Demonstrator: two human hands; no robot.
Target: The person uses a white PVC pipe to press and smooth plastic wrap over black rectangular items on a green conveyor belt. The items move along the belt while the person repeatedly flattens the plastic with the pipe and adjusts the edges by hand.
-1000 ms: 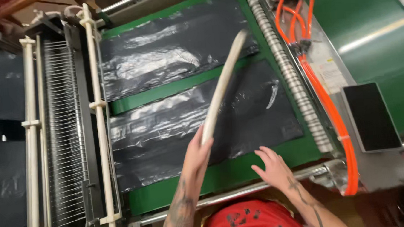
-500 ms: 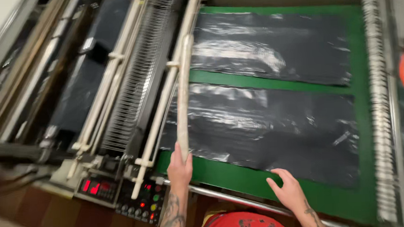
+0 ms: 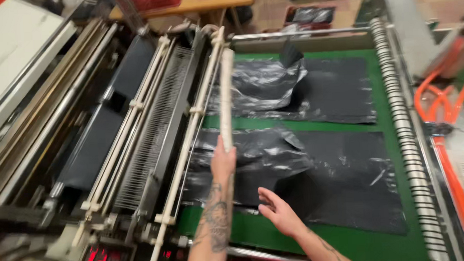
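Clamped in the left hand [image 3: 223, 160] is one end of a long pale stick [image 3: 225, 96], fingers wrapped fully round it just left of the frame's centre. From that fist the stick runs almost straight up the picture, ending near the top beside the machine's white rails [image 3: 189, 122]. It looks flat and narrow, cream-white, a little scuffed, and it lies over the left edge of the green bed [image 3: 395, 111], above the near black bag [image 3: 340, 178]; whether it touches the plastic I cannot tell. The right hand [image 3: 278, 214] hangs low in the middle of the frame with fingers spread apart and nothing in them, just over the lower edge of that same bag. That bag is glossy and wrinkled, its left part puffed and rumpled, its right part lying flat. A second black bag [image 3: 320, 89] lies higher up, a green strip between the two, with a corner lifted at its upper left. Down the right side runs a ribbed roller [image 3: 404, 137], with orange hoses [image 3: 447, 151] beyond it. At lower left a small panel glows with red digits [image 3: 103, 257].
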